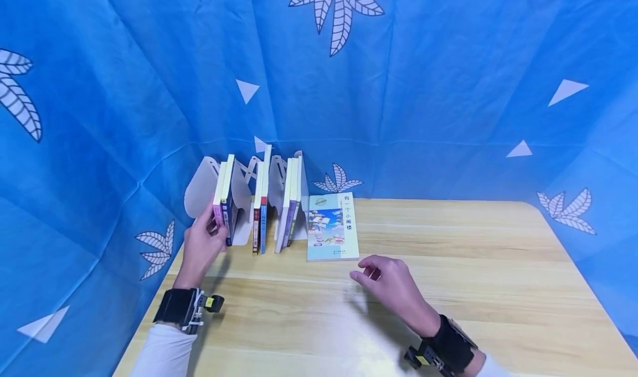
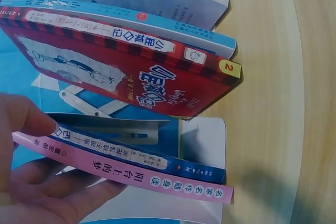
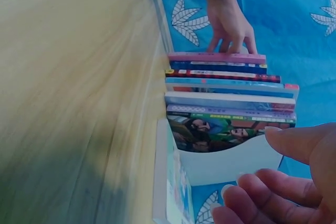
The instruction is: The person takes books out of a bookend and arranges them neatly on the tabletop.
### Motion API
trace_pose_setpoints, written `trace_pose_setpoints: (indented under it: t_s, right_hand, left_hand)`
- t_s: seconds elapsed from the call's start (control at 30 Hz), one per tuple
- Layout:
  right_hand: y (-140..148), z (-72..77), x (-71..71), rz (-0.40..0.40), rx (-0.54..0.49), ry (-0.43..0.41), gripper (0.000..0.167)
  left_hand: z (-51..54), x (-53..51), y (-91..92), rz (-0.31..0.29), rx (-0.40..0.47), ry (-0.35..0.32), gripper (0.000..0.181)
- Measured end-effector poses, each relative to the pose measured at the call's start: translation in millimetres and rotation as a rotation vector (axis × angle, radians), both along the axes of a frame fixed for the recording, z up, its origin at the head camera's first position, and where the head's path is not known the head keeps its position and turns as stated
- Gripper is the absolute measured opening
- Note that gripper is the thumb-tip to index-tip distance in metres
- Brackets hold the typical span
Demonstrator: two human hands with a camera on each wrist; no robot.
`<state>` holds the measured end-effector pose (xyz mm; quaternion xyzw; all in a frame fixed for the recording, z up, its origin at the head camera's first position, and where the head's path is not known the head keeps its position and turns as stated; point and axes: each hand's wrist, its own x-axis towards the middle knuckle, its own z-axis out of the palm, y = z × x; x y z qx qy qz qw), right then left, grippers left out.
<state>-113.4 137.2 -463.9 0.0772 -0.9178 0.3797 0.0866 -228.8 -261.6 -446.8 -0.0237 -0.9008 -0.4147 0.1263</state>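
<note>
My left hand (image 1: pixel 201 247) grips a pink-spined book (image 2: pixel 142 174) and a dark blue book (image 2: pixel 194 170) together, thumb against the blue one and fingers along the pink one. Both stand upright in the left section of a white folding bookend (image 1: pixel 199 191). The middle section holds a red book (image 2: pixel 152 85) beside a light blue book (image 2: pixel 226 43). Above the tabletop, my right hand (image 1: pixel 396 288) has loosely bent fingers and holds nothing. Nearest it is a pale book (image 1: pixel 331 227) lying flat, cover up.
Several more books (image 1: pixel 288 211), with white and purple spines among them, stand in the bookend's right section. The wood-grain table (image 1: pixel 448 244) extends right. A blue leaf-patterned cloth (image 1: pixel 428 89) hangs behind and at the sides.
</note>
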Motion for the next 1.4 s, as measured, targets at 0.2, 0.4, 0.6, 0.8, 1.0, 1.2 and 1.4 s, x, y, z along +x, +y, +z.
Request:
trace_pose_setpoints:
  t_s: [0.2, 0.4, 0.6, 0.8, 1.0, 1.2, 1.4]
  right_hand:
    - [0.5, -2.4, 2.9, -0.002, -0.004, 0.011, 0.022]
    - [1.3, -4.5, 5.4, 0.013, -0.007, 0.015, 0.023]
    - [2.1, -6.7, 6.8, 0.013, -0.01, 0.012, 0.023]
    - [3.0, -6.9, 8.8, 0.008, -0.021, 0.007, 0.023]
    - [3.8, -6.3, 9.6, -0.001, -0.019, -0.002, 0.023]
    - [4.8, -4.3, 10.6, -0.013, -0.032, -0.004, 0.022]
    - [7.3, -2.2, 13.3, -0.002, -0.041, 0.022, 0.022]
  left_hand:
    - [0.8, -3.3, 4.1, 0.023, -0.016, 0.021, 0.085]
    - [1.8, -4.2, 7.9, 0.087, -0.053, 0.037, 0.077]
    - [-3.2, -4.8, 8.5, 0.169, -0.08, 0.138, 0.053]
    - [-9.3, -3.5, 8.1, 0.227, -0.087, 0.233, 0.04]
    - [-12.1, -1.8, 8.2, 0.283, -0.105, 0.321, 0.028]
    - [-10.2, 4.1, 6.8, 0.302, -0.175, 0.417, 0.027]
    - [-4.4, 16.3, -0.5, 0.296, -0.252, 0.506, 0.027]
